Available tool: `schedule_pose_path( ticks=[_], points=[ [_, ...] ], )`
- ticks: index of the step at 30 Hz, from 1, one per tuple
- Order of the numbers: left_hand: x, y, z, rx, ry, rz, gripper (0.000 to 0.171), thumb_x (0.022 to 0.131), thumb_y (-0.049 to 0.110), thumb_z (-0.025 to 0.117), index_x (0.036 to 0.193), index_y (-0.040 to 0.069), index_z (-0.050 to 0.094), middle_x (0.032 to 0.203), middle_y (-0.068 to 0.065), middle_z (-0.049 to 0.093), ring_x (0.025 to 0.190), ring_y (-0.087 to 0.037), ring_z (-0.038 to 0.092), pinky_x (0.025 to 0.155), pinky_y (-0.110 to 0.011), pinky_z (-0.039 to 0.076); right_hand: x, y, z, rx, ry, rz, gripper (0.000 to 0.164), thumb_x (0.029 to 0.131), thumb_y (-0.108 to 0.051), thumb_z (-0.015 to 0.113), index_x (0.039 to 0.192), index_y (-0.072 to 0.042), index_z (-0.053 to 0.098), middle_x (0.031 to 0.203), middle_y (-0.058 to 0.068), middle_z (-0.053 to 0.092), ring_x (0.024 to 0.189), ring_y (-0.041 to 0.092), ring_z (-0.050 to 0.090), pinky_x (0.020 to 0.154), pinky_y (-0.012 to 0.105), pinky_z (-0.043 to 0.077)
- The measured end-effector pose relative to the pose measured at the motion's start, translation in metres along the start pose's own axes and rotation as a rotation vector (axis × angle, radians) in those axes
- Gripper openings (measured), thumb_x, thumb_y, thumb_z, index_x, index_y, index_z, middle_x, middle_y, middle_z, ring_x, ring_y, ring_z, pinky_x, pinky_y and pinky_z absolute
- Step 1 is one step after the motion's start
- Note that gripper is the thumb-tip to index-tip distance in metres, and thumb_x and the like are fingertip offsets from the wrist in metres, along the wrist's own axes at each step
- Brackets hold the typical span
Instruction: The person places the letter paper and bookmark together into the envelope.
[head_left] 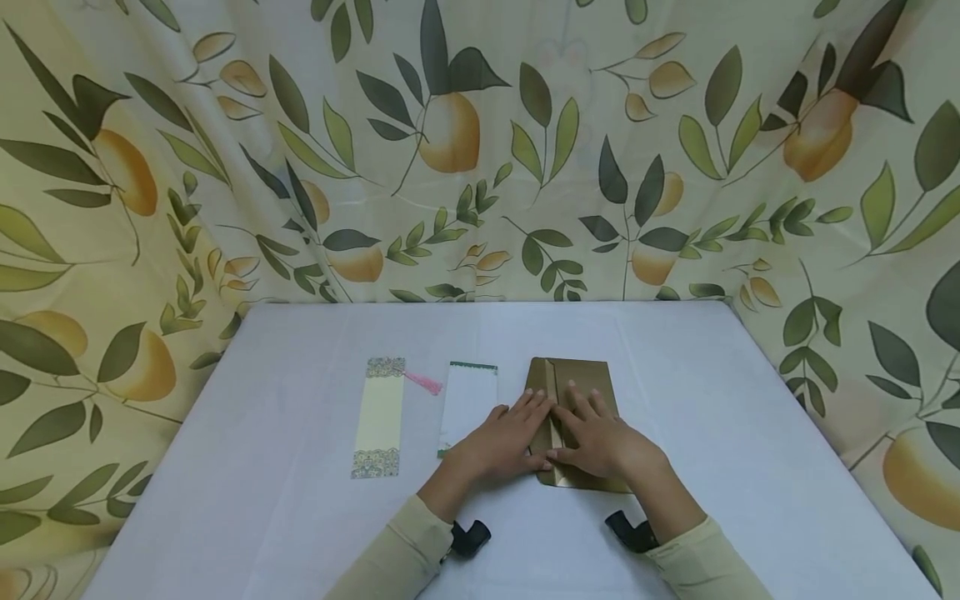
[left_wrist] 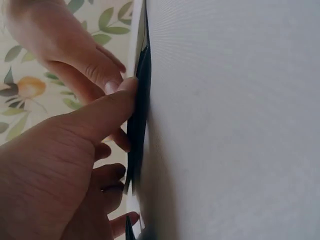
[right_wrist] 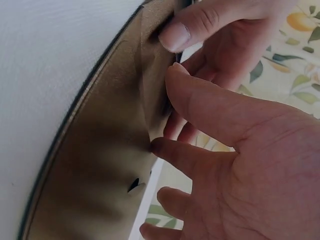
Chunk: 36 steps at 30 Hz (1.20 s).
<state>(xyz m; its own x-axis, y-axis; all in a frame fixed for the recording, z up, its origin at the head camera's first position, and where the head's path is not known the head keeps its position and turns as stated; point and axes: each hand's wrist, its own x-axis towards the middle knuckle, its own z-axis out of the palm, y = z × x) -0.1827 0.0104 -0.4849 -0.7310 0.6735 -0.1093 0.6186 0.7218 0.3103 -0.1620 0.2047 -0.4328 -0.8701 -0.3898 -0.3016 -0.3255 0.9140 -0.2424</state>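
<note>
A gold-brown envelope (head_left: 577, 379) lies flat on the white table (head_left: 300, 517), right of centre. My left hand (head_left: 513, 435) rests on the envelope's left edge, fingers stretched forward. My right hand (head_left: 596, 433) lies flat on its middle, fingers spread. The two hands touch along the flap fold. In the right wrist view, my right hand (right_wrist: 225, 150) presses its fingertips on the gold envelope (right_wrist: 100, 160), with the other hand's thumb (right_wrist: 200, 22) beside it. In the left wrist view, my left thumb (left_wrist: 100, 117) presses the envelope's dark edge (left_wrist: 139, 115).
Left of the envelope lie a white card with green ends (head_left: 468, 404) and a cream bookmark with a pink tassel (head_left: 378, 417). A leaf-and-fruit curtain (head_left: 480, 150) surrounds the table at the back and both sides. Black wrist cameras (head_left: 470, 537) sit near the front edge.
</note>
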Motion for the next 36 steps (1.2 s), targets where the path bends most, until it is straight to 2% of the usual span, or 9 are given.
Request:
schedule_pose_path(
  ticks=[13, 17, 21, 24, 28, 32, 36],
  points=[
    [-0.004, -0.001, 0.000, 0.058, -0.061, -0.042, 0.091, 0.101, 0.059, 0.056, 0.164, 0.003, 0.022, 0.171, -0.012, 0.012, 0.157, -0.021, 0.006, 0.122, -0.040, 0.019, 0.004, -0.003, 0.005, 0.002, 0.013, 0.024, 0.075, 0.098, -0.046, 0.069, 0.156, -0.006, 0.044, 0.165, 0.033, 0.012, 0.148, 0.059, 0.011, 0.105, 0.074, 0.032],
    [-0.003, -0.001, 0.002, 0.068, -0.064, -0.057, 0.090, 0.101, 0.060, 0.056, 0.164, 0.004, 0.023, 0.171, -0.010, 0.013, 0.156, -0.020, 0.006, 0.122, -0.039, 0.017, 0.004, -0.005, 0.005, 0.021, 0.008, 0.093, 0.079, 0.096, -0.048, 0.071, 0.158, -0.010, 0.043, 0.161, 0.042, 0.005, 0.146, 0.062, 0.005, 0.102, 0.079, 0.029],
    [-0.001, -0.002, 0.004, 0.080, -0.070, -0.069, 0.090, 0.101, 0.061, 0.055, 0.164, 0.005, 0.022, 0.172, -0.009, 0.011, 0.156, -0.019, 0.006, 0.122, -0.038, 0.016, 0.005, -0.008, 0.006, 0.042, 0.003, 0.184, 0.084, 0.091, -0.051, 0.076, 0.159, -0.016, 0.041, 0.159, 0.045, 0.001, 0.138, 0.073, 0.006, 0.088, 0.087, 0.031],
    [-0.002, -0.002, 0.004, 0.082, -0.073, -0.077, 0.091, 0.101, 0.061, 0.055, 0.165, 0.006, 0.022, 0.172, -0.008, 0.011, 0.156, -0.019, 0.006, 0.123, -0.037, 0.016, 0.006, -0.010, 0.008, 0.059, 0.019, 0.204, 0.085, 0.089, -0.049, 0.079, 0.157, -0.015, 0.041, 0.158, 0.046, 0.001, 0.129, 0.081, 0.015, 0.079, 0.085, 0.040],
    [-0.003, -0.001, 0.002, 0.085, -0.074, -0.079, 0.091, 0.101, 0.061, 0.056, 0.165, 0.006, 0.022, 0.172, -0.007, 0.011, 0.156, -0.019, 0.007, 0.122, -0.036, 0.016, 0.007, -0.010, 0.008, 0.068, 0.045, 0.172, 0.083, 0.089, -0.043, 0.081, 0.154, -0.009, 0.042, 0.155, 0.049, 0.005, 0.117, 0.084, 0.028, 0.081, 0.079, 0.045],
    [-0.004, -0.001, 0.000, 0.081, -0.077, -0.078, 0.091, 0.101, 0.061, 0.055, 0.165, 0.006, 0.022, 0.172, -0.007, 0.011, 0.156, -0.018, 0.007, 0.122, -0.035, 0.016, 0.010, -0.009, 0.008, 0.052, 0.066, 0.142, 0.082, 0.088, -0.041, 0.083, 0.150, -0.004, 0.044, 0.152, 0.051, 0.013, 0.105, 0.074, 0.052, 0.089, 0.078, 0.041],
    [-0.005, -0.003, -0.001, 0.064, -0.080, -0.073, 0.090, 0.101, 0.061, 0.055, 0.165, 0.006, 0.022, 0.172, -0.007, 0.012, 0.156, -0.018, 0.007, 0.122, -0.035, 0.016, 0.011, -0.008, 0.008, 0.032, 0.096, 0.129, 0.086, 0.084, -0.043, 0.086, 0.149, -0.003, 0.045, 0.150, 0.052, 0.021, 0.095, 0.061, 0.064, 0.085, 0.072, 0.048]
  ],
)
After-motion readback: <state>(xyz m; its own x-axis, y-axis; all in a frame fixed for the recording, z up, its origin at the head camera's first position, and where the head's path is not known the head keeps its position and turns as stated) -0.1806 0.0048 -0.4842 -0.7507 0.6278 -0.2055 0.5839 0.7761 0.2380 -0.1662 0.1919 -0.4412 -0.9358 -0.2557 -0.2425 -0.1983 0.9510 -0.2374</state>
